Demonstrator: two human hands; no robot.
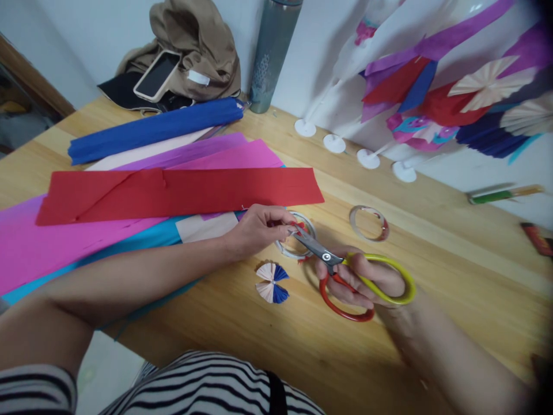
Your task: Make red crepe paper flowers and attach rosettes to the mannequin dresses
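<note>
My right hand (356,276) grips a pair of scissors (327,257) by one yellow and one red handle loop. Their blades point left to the fingertips of my left hand (261,227). Pinched in those fingertips is a small red piece (299,226), mostly hidden by the fingers and blades; its kind is unclear. Under the blades lies a pale roll of tape (314,227) on the table. A pleated bow of pale pink and blue paper (272,283) rests just below my left hand.
Red paper (194,193) lies over pink sheets (108,248) and blue sheets on the wooden table (242,334). Another tape ring (354,222) sits to the right. At the back stand a grey-green bottle (273,57), a phone (158,75) on a brown cloth and paper decorations on white stands (368,158).
</note>
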